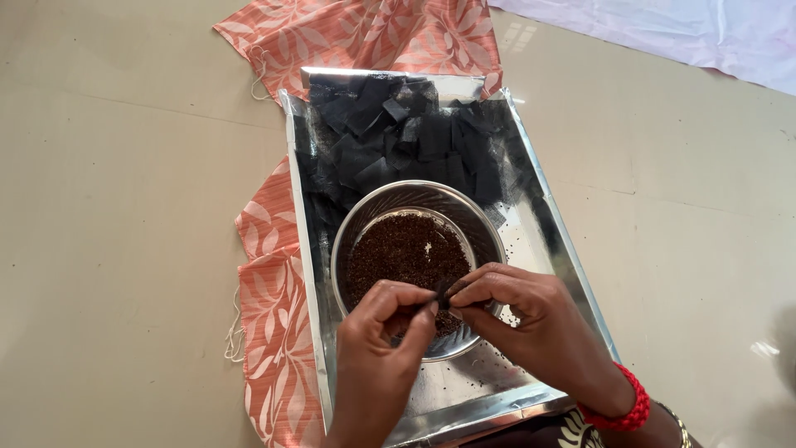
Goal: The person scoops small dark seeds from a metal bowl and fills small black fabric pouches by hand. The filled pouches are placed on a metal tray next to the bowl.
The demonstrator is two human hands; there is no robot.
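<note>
Both hands meet over a steel bowl [365, 217] of small dark seeds [398, 253]. The left hand [377, 357] and the right hand [531, 319] each pinch one small black piece [442, 293] between fingertips, so both grips are closed on it. The bowl sits in a shiny tray [547, 241]. A pile of black squares [414, 137] lies at the tray's far end. An orange cloth [274, 323] lies under the tray on the floor [124, 207].

We cannot see what the fingertips [438, 305] pinch, the hands cover the near rim of the bowl [365, 217], and the bottom edge cuts both wrists.
</note>
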